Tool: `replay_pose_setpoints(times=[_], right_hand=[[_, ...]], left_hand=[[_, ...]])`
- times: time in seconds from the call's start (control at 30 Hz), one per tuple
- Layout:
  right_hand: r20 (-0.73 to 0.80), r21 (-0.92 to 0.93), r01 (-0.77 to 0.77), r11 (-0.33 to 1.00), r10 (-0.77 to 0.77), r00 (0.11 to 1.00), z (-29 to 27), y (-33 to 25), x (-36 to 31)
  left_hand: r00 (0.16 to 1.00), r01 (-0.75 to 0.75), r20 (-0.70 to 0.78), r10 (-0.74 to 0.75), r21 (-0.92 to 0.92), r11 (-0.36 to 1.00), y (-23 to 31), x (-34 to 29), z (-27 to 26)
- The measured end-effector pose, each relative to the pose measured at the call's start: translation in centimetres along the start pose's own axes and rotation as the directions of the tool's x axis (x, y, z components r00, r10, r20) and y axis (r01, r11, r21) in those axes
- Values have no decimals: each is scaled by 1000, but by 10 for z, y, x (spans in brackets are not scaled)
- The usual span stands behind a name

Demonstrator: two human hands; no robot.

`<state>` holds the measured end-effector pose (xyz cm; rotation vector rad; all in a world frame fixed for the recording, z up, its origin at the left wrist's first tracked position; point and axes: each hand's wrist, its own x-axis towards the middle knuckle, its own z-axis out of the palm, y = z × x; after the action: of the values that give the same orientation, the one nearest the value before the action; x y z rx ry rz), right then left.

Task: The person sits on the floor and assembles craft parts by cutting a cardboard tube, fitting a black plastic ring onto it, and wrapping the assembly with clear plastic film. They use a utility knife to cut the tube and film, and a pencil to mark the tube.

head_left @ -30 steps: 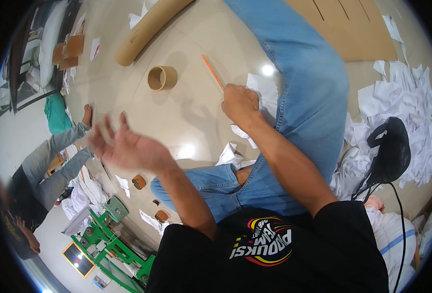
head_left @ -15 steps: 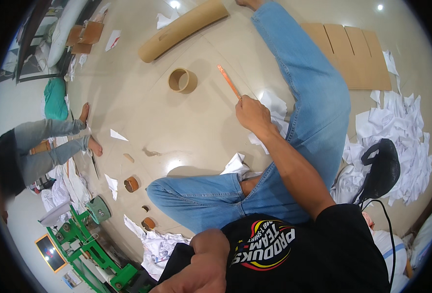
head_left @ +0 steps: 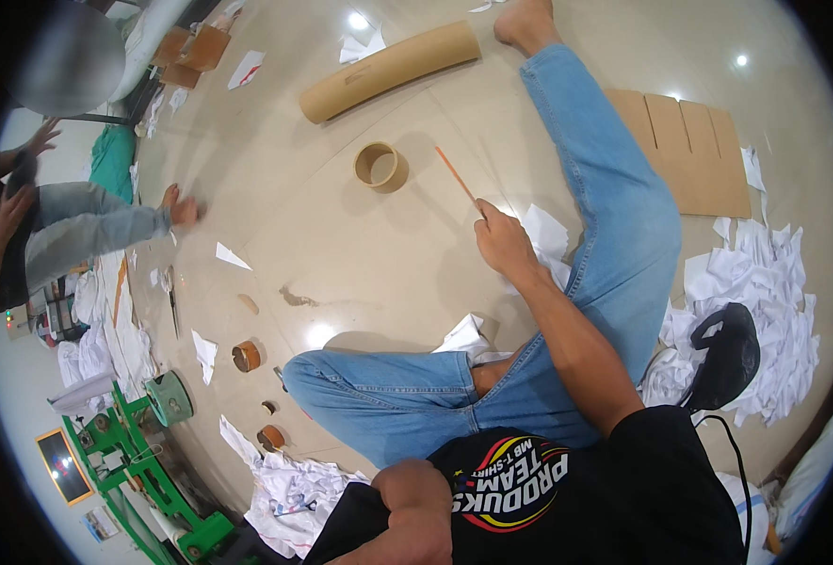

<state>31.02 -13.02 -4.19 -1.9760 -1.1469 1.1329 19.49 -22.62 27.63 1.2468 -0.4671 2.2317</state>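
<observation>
My right hand point(head_left: 506, 240) is closed round one end of a long, thin orange strip point(head_left: 457, 176), which looks like a saw blade. Its free end points up and left toward a short cardboard ring point(head_left: 396, 177) standing on the floor, apart from it. Beyond the ring lies a long brown cardboard tube point(head_left: 393, 75). White cloth scraps point(head_left: 545, 231) lie beside my right hand, next to my right leg. My left arm point(head_left: 407, 499) bends down out of the lower edge, so my left hand is out of the picture.
Flat slotted cardboard point(head_left: 703, 179) and a white cloth heap point(head_left: 765, 292) with a black bag point(head_left: 725, 363) lie at the right. Leftward are two small brown rolls point(head_left: 246, 356), scissors point(head_left: 172, 303), a green machine point(head_left: 143, 480) and another person's legs point(head_left: 96, 221).
The view has shifted, so the floor things sit further right. My right hand still grips the orange strip, now turned more edge-on. The other person's hands and a blurred grey round shape have appeared.
</observation>
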Motion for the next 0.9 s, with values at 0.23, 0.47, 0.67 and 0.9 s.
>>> replay_pose_setpoints(times=[0.23, 0.47, 0.67, 0.9], right_hand=[[-11, 33, 37, 999, -36, 999, 2, 0, 1], [-12, 26, 47, 999, -46, 999, 6, 2, 1], [14, 24, -1, 1000, 0, 1000, 8, 0, 2], [39, 32, 3, 999, -4, 999, 2, -1, 3]], left_hand=[[995, 75, 64, -70, -74, 994, -3, 4, -9], [989, -147, 15, 147, 96, 984, -13, 9, -10], [998, 35, 56, -36, 34, 999, 5, 2, -31], [794, 558, -310, -522, 712, 426, 1, -45, -131]])
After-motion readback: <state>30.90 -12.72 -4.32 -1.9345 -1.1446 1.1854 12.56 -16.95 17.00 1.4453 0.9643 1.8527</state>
